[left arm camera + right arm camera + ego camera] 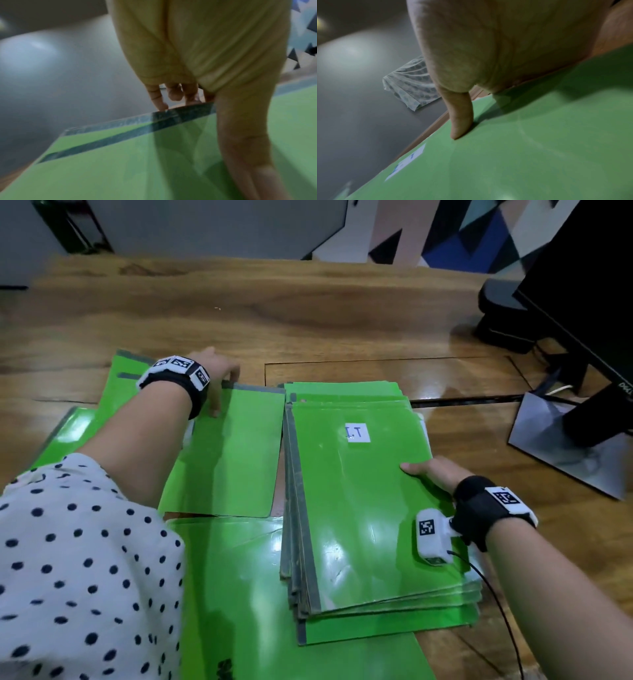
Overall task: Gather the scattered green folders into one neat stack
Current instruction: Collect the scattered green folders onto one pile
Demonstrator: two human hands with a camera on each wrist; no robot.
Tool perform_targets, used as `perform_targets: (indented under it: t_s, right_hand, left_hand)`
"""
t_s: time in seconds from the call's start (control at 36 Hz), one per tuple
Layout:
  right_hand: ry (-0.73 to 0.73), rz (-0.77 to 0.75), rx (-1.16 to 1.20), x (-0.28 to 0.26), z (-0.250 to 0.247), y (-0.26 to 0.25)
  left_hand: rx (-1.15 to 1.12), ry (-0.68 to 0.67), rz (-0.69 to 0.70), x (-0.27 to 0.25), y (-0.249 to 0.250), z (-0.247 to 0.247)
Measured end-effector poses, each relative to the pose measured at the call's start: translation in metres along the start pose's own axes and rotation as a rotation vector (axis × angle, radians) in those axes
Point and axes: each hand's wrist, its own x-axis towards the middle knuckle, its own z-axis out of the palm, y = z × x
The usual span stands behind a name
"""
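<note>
A stack of green folders lies on the wooden table, its top folder bearing a white "I.T" label. My right hand grips the stack's right edge, with the thumb pressed on top and the fingers hidden below. Left of the stack lies a loose green folder with a grey spine. My left hand pinches its far edge: the fingers curl over the spine and the thumb lies on the green cover. More loose folders lie under it and nearer me.
A black monitor on a metal stand base occupies the right side, with cables behind it. Bare wooden table stretches beyond the folders. My polka-dot sleeve covers the lower left.
</note>
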Motion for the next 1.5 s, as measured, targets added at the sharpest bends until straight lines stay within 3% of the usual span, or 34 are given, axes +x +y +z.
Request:
perform_targets:
  t_s: [0.17, 0.33, 0.61, 0.72, 0.81, 1.0, 1.17, 1.28, 1.5]
  right_hand:
    - [0.055, -0.019, -0.050, -0.005, 0.004, 0.000]
    - [0.106, 0.001, -0.103, -0.019, 0.006, -0.001]
    - [0.103, 0.017, -0.183, -0.043, 0.018, 0.000]
    - [0.066, -0.011, -0.189, -0.043, 0.018, -0.003]
    - [0.038, -0.065, -0.173, -0.034, 0.018, -0.001]
    - [-0.060, -0.073, -0.083, -0.043, 0.019, -0.009]
    - [-0.078, -0.103, 0.014, -0.043, 0.018, -0.003]
    - [-0.083, -0.099, 0.046, -0.046, 0.018, -0.003]
    - [-0.090, -0.097, 0.023, -0.040, 0.019, -0.004]
  left_hand:
    - [-0.051, 0.148, -0.023, -0.048, -0.004, -0.020]
    - [-0.139, 0.257, 0.074, -0.111, -0.004, -0.055]
    - [0.222, 0.534, 0.286, -0.201, 0.001, -0.100]
    - [0.237, 0.657, 0.304, -0.223, 0.008, -0.113]
    - [0.078, 0.640, 0.237, -0.232, 0.009, -0.126]
    - [-0.562, 0.568, 0.164, -0.231, 0.021, -0.131]
    - [-1.054, 0.505, -0.116, -0.213, 0.028, -0.109]
    - [-1.199, 0.413, -0.292, -0.209, 0.023, -0.097]
    - [-1.171, 0.429, -0.360, -0.217, 0.006, -0.116]
